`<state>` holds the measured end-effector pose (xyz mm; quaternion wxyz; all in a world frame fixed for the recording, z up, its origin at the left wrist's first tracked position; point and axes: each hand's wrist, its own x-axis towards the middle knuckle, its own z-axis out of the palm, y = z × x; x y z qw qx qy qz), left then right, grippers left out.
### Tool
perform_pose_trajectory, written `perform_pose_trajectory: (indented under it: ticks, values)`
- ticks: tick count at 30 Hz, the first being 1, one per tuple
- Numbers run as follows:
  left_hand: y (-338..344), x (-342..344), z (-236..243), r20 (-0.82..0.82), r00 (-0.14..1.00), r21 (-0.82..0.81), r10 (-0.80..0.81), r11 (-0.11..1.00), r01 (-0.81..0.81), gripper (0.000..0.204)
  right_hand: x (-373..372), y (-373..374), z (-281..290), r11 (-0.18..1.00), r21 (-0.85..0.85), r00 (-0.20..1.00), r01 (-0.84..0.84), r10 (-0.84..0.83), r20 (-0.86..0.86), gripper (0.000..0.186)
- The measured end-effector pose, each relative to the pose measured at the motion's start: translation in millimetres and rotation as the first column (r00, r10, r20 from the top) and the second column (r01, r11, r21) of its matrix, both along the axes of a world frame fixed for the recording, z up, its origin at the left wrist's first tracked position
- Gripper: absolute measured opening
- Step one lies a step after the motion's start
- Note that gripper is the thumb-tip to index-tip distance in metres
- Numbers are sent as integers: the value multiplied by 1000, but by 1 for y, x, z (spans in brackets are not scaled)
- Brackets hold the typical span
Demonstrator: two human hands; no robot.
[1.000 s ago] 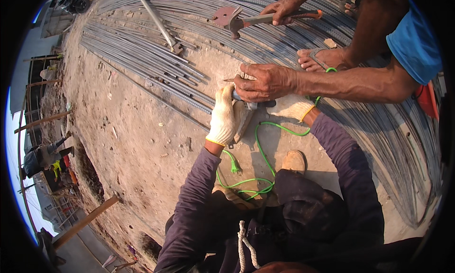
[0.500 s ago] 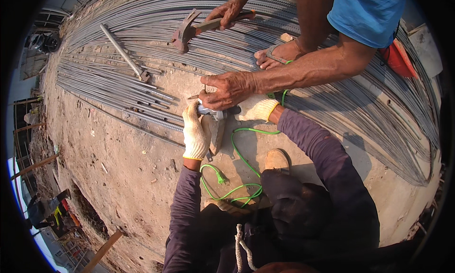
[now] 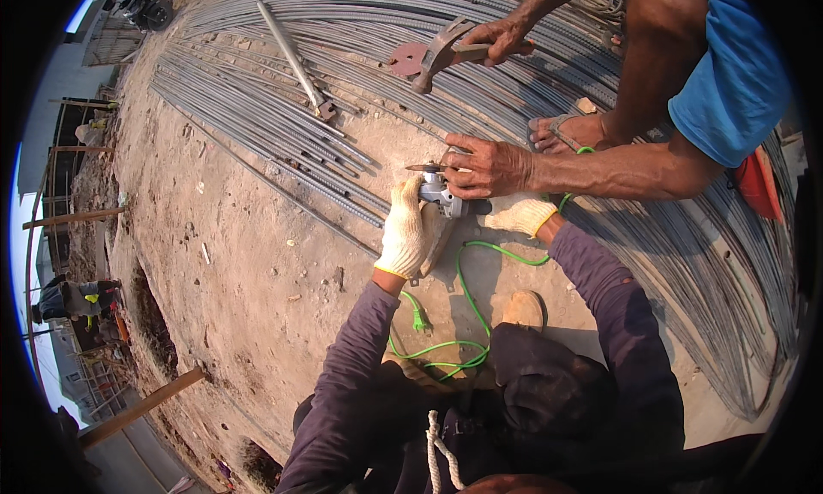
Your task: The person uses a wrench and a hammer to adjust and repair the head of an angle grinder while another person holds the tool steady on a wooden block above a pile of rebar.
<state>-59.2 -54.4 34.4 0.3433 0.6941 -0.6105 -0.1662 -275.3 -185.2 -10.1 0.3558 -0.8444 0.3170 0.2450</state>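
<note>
A small grey angle grinder [image 3: 441, 199] is held low in front of me between two white knit gloves. My left hand [image 3: 405, 238] wraps round its head end. At its rear body my right hand [image 3: 517, 213] is closed, its fingers partly hidden by a co-worker's forearm. The co-worker's hand [image 3: 490, 165] touches the thin disc [image 3: 423, 168] on the grinder's head. In the co-worker's other hand [image 3: 504, 38] is a claw hammer [image 3: 443, 55]. Beside the hammer head shows a reddish-brown round disc [image 3: 405, 59]; whether it is held I cannot tell.
Long steel rebars [image 3: 283, 138] cover the ground ahead and to the right. A metal pipe-like bar [image 3: 289, 50] lies across them. Near my boot [image 3: 524, 309], a green cord [image 3: 464, 280] loops on the ground with its plug [image 3: 419, 316] loose. Wooden stakes [image 3: 146, 404] stand left.
The view has shifted, so everything sits further right and lower. The co-worker's fingers have moved onto the grinder's disc. The reddish-brown disc now shows by the hammer. My hands keep their hold.
</note>
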Motion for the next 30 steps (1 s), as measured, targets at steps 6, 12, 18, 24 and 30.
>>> perform_pose_trajectory:
  ticks: [6, 12, 18, 24, 30]
  values:
    - [1, -3, 1, 15, 1000, -25, -13, 1000, 13, 59, 0, 1, 3, 999, 31, 998, 30, -28, -59, 66]
    - [2, 0, 1, 3, 1000, -32, -12, 999, 12, 57, -3, 1, -7, 1000, 27, 1000, 5, -4, -31, 67]
    - [-1, -2, 7, -23, 1000, -39, -19, 999, 19, 59, -11, 3, -23, 1000, 0, 1000, -21, 21, -15, 66]
    - [1, 0, 13, -55, 998, -58, -22, 998, 18, 59, -5, 1, -32, 996, -84, 1000, 3, -3, -1, 67]
    - [1, 1, 6, -88, 996, -64, -17, 998, 11, 58, -10, 2, -42, 992, -120, 994, 46, -34, 100, 77]
